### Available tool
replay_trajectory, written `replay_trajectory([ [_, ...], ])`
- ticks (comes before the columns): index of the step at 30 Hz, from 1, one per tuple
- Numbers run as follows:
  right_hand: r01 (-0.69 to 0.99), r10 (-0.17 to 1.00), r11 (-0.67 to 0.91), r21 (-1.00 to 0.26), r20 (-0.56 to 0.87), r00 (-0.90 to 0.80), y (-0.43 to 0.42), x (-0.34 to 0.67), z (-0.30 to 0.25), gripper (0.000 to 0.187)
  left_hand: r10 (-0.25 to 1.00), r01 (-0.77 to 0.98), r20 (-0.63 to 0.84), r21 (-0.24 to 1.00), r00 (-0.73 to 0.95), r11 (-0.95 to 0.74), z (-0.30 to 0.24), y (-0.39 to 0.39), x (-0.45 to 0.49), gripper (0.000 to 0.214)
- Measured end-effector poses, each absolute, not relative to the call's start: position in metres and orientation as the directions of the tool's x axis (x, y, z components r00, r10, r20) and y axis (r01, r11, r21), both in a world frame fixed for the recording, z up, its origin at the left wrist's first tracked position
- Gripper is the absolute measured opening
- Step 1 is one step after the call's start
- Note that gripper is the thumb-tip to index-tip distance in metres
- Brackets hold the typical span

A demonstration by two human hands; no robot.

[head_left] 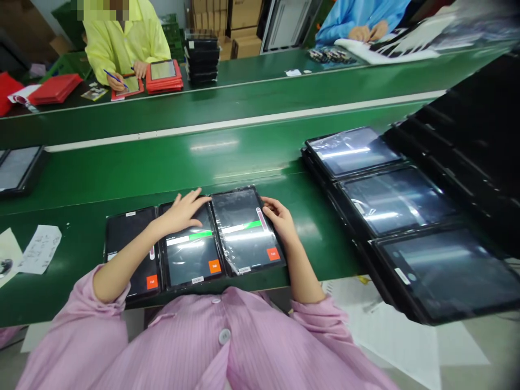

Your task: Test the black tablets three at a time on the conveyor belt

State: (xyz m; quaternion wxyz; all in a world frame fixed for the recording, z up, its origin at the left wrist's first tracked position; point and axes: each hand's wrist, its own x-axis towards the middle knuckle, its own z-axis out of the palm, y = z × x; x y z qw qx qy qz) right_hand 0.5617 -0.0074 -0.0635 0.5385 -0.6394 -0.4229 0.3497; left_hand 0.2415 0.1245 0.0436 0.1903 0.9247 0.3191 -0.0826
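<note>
Three tablets lie side by side in front of me: a left tablet (132, 230), a middle tablet (190, 252) and a right tablet (239, 244). Their lit screens show orange-red boxes; green bars are visible on the middle and right ones. Clear film covers the right tablet. My left hand (181, 214) is over the top of the middle tablet, fingers spread, holding nothing; whether it touches the glass is unclear. At the right tablet's right edge, my right hand (281, 221) has its thumb and curled fingers around the rim.
To the right, black trays (361, 254) carry several dark tablets (400, 200). A handwritten paper slip (40, 249) lies on the green bench at left, below another tablet (18, 168). Across the bench, two people work near red-cased tablets (163, 76) and a black stack (202, 57).
</note>
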Motion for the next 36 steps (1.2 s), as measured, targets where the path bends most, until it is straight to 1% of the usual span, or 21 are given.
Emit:
replay_trajectory([
  [1, 0.164, 0.916, -0.060, -0.985, 0.010, 0.401, -0.008, 0.562, -0.064, 0.046, 0.510, 0.583, -0.285, 0.322, 0.811, -0.746, 0.043, 0.125, 0.251, 0.068],
  [3, 0.172, 0.916, -0.056, -0.983, 0.018, 0.400, -0.008, 0.562, -0.064, 0.045, 0.445, 0.525, -0.287, 0.352, 0.848, -0.775, 0.041, 0.129, 0.261, 0.059],
  [6, 0.178, 0.918, -0.050, -0.983, 0.025, 0.395, -0.008, 0.562, -0.063, 0.046, 0.414, 0.494, -0.278, 0.361, 0.867, -0.791, 0.041, 0.136, 0.262, 0.050],
  [10, 0.171, 0.920, -0.052, -0.984, 0.019, 0.392, -0.009, 0.562, -0.063, 0.046, 0.414, 0.510, -0.319, 0.327, 0.852, -0.796, 0.042, 0.135, 0.255, 0.050],
  [16, 0.200, 0.926, -0.061, -0.978, 0.020, 0.378, -0.009, 0.564, -0.064, 0.045, 0.421, 0.522, -0.338, 0.310, 0.842, -0.795, 0.044, 0.131, 0.258, 0.048],
  [21, 0.190, 0.924, -0.059, -0.980, 0.018, 0.383, -0.008, 0.564, -0.065, 0.044, 0.444, 0.538, -0.314, 0.364, 0.839, -0.760, 0.041, 0.136, 0.257, 0.059],
  [24, 0.194, 0.924, -0.060, -0.979, 0.019, 0.381, -0.008, 0.565, -0.066, 0.044, 0.442, 0.532, -0.302, 0.378, 0.844, -0.758, 0.038, 0.138, 0.255, 0.060],
  [30, 0.196, 0.929, -0.054, -0.979, 0.023, 0.370, -0.008, 0.565, -0.064, 0.044, 0.416, 0.501, -0.303, 0.307, 0.858, -0.809, 0.040, 0.136, 0.257, 0.058],
  [34, 0.180, 0.926, -0.057, -0.982, 0.016, 0.376, -0.009, 0.564, -0.065, 0.044, 0.422, 0.504, -0.310, 0.268, 0.852, -0.821, 0.042, 0.137, 0.260, 0.056],
  [36, 0.180, 0.926, -0.053, -0.982, 0.019, 0.378, -0.009, 0.564, -0.065, 0.044, 0.439, 0.510, -0.287, 0.258, 0.851, -0.820, 0.043, 0.132, 0.257, 0.056],
])
